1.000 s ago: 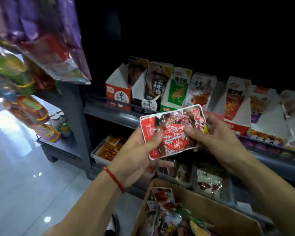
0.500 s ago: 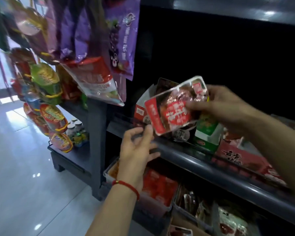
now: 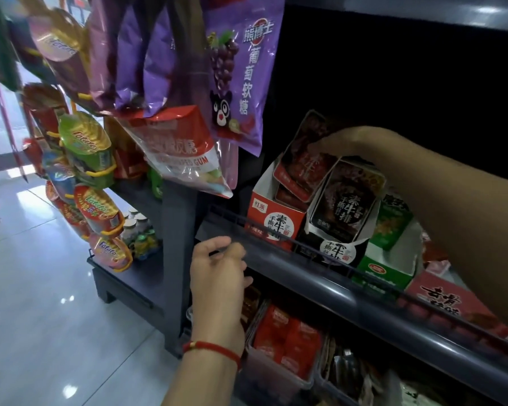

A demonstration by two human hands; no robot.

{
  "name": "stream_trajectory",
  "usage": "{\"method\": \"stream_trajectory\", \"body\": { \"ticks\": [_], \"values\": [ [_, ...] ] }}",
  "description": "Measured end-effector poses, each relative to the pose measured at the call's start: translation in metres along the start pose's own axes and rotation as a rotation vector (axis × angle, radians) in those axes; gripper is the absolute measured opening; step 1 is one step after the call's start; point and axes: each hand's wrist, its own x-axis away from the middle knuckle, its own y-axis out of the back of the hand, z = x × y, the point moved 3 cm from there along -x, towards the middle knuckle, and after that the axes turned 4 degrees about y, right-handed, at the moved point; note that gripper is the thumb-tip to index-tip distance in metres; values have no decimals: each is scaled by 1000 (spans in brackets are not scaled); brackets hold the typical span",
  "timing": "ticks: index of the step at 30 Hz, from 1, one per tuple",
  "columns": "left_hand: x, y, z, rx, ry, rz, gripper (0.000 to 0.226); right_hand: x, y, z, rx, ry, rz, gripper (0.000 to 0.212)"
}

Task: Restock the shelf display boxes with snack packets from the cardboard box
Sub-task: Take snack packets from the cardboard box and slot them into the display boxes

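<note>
At the right of the frame, your right hand [image 3: 346, 145] reaches over the shelf, fingers curled on the top edge of a red snack packet [image 3: 304, 159] that stands tilted in the red display box [image 3: 274, 221]. Your left hand [image 3: 217, 268], lower centre, holds nothing; its fingers hang loosely curled just in front of the dark shelf rail [image 3: 320, 276]. Just right of the red box sit a black display box [image 3: 339, 230] and a green display box [image 3: 390, 256], each with packets. Purple candy bags [image 3: 241, 71] hang at upper centre, chip bags [image 3: 85, 148] at the left. The cardboard box is out of view
</note>
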Motion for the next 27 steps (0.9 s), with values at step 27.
{"method": "stream_trajectory", "body": {
  "ticks": [27],
  "values": [
    [11,-11,6,40,119,4,15,-70,-43,-42,525,310,-329,35]
  ]
}}
